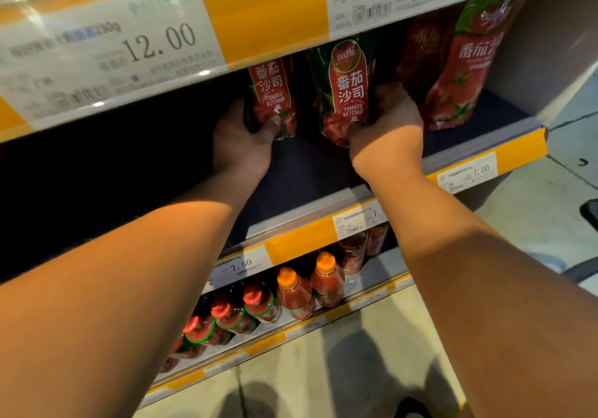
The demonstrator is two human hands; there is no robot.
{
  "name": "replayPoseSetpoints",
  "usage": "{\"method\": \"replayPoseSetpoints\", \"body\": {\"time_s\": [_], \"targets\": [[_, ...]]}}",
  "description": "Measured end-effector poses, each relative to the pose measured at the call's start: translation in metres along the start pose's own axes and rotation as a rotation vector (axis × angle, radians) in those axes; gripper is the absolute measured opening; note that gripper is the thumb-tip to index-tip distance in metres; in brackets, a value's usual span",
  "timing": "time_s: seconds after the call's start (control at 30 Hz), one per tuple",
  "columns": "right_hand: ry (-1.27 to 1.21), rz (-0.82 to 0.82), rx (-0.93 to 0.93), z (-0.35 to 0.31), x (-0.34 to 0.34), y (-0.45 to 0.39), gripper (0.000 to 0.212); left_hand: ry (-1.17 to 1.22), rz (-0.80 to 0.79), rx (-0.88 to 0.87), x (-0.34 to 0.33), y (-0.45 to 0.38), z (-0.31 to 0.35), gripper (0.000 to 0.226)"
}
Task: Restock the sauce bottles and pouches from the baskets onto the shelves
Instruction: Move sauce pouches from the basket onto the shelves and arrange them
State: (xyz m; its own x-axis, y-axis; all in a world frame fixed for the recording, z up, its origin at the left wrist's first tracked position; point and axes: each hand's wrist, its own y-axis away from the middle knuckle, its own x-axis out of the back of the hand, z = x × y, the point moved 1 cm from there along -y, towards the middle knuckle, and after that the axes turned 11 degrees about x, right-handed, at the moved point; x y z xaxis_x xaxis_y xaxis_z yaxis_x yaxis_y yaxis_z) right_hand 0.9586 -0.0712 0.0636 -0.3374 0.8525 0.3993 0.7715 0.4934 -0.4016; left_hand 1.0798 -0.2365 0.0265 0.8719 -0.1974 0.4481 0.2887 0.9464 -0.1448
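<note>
Your forearms are reaching in, left hand [246, 139] and right hand [386, 120] each gripping an upright ketchup pouch [273, 94], side by side on the shelf [485, 146].

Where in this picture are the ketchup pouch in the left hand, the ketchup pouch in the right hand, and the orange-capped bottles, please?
Left ketchup pouch [273, 94]: head view, red label panel.
Right ketchup pouch [351, 91]: head view, label middle.
Orange-capped bottles [293, 288]: head view, left bottle's shoulder, lower shelf.
</note>
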Motion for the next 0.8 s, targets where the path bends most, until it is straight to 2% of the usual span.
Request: {"method": "replayPoseSetpoints", "body": {"time_s": [0.17, 0.3, 0.43, 0.5, 0.6, 0.7, 0.8], "targets": [[-0.013, -0.027, -0.034, -0.001, 0.001, 0.000, 0.047, -0.004, -0.010, 0.009, 0.002, 0.002, 0.002, 0.048], [-0.047, -0.047, -0.065, -0.010, 0.006, -0.003, 0.066, 0.038, -0.043, 0.059, 0.009, 0.009, 0.007, 0.061], [-0.081, -0.035, -0.115, -0.023, 0.017, -0.004, 0.079, 0.079, -0.100, 0.121, 0.024, 0.022, 0.010, 0.063], [-0.054, 0.010, -0.144, -0.028, 0.024, 0.003, 0.069, 0.082, -0.123, 0.147, 0.034, 0.031, 0.009, 0.058], [0.064, -0.007, -0.164, -0.041, 0.029, 0.019, 0.035, 0.060, -0.164, 0.162, 0.055, 0.043, 0.012, 0.048], [0.040, -0.173, -0.116, -0.062, 0.021, 0.036, 0.012, 0.045, -0.171, 0.185, 0.083, 0.058, 0.020, 0.039], [-0.074, -0.398, 0.001, -0.089, 0.007, 0.061, 0.012, 0.040, -0.146, 0.173, 0.124, 0.082, 0.024, 0.028]]}}
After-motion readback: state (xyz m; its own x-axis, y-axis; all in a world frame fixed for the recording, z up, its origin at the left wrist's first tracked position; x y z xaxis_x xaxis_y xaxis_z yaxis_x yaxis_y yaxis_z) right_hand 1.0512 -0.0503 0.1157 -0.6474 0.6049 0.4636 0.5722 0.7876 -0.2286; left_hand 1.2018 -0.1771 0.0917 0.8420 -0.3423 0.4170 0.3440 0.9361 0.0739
